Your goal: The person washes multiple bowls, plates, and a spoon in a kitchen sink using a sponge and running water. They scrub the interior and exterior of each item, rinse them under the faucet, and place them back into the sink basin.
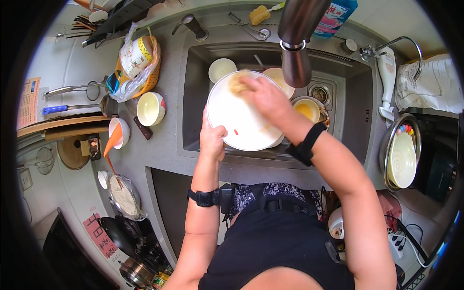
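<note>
My left hand point(214, 139) grips the near left rim of a large white plate point(239, 112), its thumb on the face. The plate is tilted above the sink point(340, 139). My right hand point(264, 96) presses a tan scrubber point(239, 82) against the plate's upper part; it is slightly blurred. A small red scrap point(236, 132) sticks to the plate near my left thumb. In the sink behind the plate are a white bowl point(222, 70), a larger bowl point(278, 78) partly covered by the plate and my right hand, and a bowl with yellow liquid point(307, 110) half hidden by my forearm.
A dark metal faucet point(296, 65) hangs over the sink. Left on the counter stand a bowl point(150, 108), a cleaver handle point(143, 128) and an orange basket point(150, 76). At right are a white spray bottle point(387, 76) and a metal basin point(384, 159) holding a pale dish.
</note>
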`<control>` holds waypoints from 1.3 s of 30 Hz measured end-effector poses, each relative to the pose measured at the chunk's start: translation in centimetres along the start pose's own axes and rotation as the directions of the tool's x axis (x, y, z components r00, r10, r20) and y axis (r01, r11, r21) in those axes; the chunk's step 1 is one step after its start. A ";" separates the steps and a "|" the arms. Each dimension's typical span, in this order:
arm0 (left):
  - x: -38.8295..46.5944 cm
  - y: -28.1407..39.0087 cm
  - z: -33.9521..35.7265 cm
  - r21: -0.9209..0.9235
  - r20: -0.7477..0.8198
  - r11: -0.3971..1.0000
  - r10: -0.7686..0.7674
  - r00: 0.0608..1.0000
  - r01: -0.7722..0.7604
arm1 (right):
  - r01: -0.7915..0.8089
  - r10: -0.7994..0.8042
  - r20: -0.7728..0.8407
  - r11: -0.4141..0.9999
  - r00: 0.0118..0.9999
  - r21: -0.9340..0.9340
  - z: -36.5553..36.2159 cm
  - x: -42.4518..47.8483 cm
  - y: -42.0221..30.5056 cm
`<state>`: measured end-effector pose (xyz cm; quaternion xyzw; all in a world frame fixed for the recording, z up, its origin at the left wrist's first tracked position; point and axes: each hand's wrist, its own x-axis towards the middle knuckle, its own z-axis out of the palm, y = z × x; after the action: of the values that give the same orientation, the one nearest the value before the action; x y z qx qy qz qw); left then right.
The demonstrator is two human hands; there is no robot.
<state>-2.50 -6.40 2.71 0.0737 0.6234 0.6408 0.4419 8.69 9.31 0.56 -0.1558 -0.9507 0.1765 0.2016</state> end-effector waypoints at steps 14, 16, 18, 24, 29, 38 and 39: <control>2.6 -0.3 -2.3 -0.044 -0.042 0.999 -0.028 0.999 0.026 | 0.004 -0.009 0.118 0.999 0.993 0.043 -2.3 -3.5 -5.0; 1.9 1.7 -1.8 -0.028 0.026 0.983 -0.181 0.983 0.181 | 0.028 -0.038 0.128 0.996 0.991 0.080 -2.7 -3.2 -4.3; 2.8 1.9 -2.3 -0.111 0.106 0.962 -0.237 0.966 0.249 | -0.020 -0.005 0.117 0.977 0.993 0.211 -3.3 -2.5 -4.2; 5.4 -2.0 -4.4 0.220 -0.010 0.959 -0.181 0.983 0.179 | -0.481 0.256 0.409 0.391 0.876 0.784 -3.9 -1.0 -1.9; 4.8 -3.9 -5.5 -0.191 0.229 0.960 -0.159 0.960 0.205 | -0.486 0.275 0.617 -0.418 0.738 0.768 -5.2 -2.2 1.3; 2.1 -2.2 -4.0 -0.402 0.376 0.904 0.016 0.927 0.147 | -0.490 0.619 0.509 -0.219 0.599 0.844 1.0 -6.5 6.6; 1.9 -1.7 -3.7 -0.376 0.369 0.916 0.008 0.930 0.141 | -0.449 0.650 0.414 -0.124 0.637 0.885 1.9 -6.5 7.2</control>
<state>-5.16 -8.16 -0.42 0.0783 0.3909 0.7130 0.5768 15.10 12.80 -6.10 -0.3887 -0.4335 0.7791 0.2323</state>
